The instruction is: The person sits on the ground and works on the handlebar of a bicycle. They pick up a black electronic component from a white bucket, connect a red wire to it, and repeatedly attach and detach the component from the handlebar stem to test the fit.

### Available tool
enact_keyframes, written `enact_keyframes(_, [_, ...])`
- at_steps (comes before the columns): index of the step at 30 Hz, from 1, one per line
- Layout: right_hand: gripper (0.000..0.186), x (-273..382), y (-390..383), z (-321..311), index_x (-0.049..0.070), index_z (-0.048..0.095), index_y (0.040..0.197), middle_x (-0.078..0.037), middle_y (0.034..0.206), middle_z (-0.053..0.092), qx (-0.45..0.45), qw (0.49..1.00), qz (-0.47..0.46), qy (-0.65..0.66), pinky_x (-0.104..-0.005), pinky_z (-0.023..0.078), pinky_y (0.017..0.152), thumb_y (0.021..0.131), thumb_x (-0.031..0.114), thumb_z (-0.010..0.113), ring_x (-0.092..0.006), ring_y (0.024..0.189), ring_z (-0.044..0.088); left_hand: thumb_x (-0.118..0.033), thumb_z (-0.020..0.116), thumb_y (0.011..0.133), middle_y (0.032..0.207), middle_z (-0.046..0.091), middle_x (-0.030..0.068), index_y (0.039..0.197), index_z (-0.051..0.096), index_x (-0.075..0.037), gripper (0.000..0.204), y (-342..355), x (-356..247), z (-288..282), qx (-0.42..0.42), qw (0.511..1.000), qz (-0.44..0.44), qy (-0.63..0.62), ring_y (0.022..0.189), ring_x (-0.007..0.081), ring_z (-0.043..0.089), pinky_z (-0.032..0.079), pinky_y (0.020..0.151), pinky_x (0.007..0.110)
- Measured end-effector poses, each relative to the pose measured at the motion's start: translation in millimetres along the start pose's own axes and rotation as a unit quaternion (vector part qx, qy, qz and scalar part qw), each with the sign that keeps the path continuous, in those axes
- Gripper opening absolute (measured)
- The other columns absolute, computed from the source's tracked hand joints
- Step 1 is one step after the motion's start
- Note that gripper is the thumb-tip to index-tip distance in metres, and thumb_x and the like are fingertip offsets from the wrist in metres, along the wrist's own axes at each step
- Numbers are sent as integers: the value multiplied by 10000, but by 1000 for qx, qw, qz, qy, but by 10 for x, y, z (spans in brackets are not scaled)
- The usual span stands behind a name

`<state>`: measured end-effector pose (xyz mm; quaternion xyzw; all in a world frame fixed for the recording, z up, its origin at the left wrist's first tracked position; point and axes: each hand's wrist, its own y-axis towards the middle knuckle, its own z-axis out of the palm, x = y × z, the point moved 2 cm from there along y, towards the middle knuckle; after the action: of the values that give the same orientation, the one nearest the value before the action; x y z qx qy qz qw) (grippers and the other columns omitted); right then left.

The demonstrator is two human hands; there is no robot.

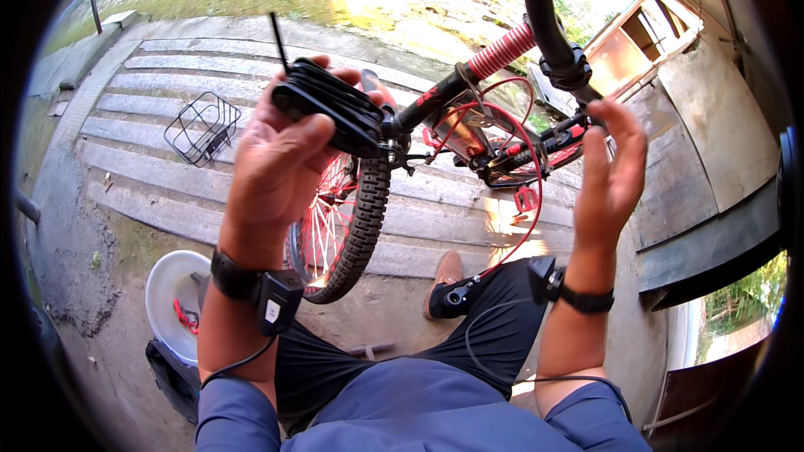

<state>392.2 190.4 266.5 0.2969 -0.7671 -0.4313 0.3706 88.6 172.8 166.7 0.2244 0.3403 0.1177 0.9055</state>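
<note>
My left hand grips a black folding hex key set, fingers and thumb wrapped around its body. One key sticks up from its far left end. Beyond it stands a bicycle with a knobbly black tyre and red spokes. My right hand is raised beside the black handlebar, fingers apart and nothing in it. Its fingertips are close to the bar's near end; whether they touch cannot be made out. A red cable loops from the bicycle down toward my knee, ending in a black fitting.
A black wire basket lies on the concrete slats at the left. The white bucket at lower left holds a red item, with a black bag beside it. Boards and a metal sheet line the right side.
</note>
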Motion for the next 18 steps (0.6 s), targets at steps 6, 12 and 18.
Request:
enact_keyframes(6, [385,401,-276,462,14,640,1135,-129,1015,666,149,987,-26,45,-359,496,867,815,177,780,-256,941,629,-127,779,841,1265,607,203,1460,356,-24,757,-45,248,83,47,993,-92,-62,1214,407,597,487,1052,514])
enact_keyframes(12, [441,565,-286,734,8,614,1205,-114,1075,655,206,971,17,119,-348,467,937,847,206,779,-218,1009,612,-193,853,781,1254,624,234,1465,371,-23,854,-81,380,124,73,986,-136,-59,1169,390,627,495,1025,500])
enact_keyframes(18, [374,566,-314,773,2,669,1127,-135,1118,649,236,966,-17,108,-356,461,954,823,178,797,-248,1044,607,-229,859,781,1245,627,214,1452,393,-23,842,-118,445,73,70,986,-141,-58,1143,375,641,521,988,474])
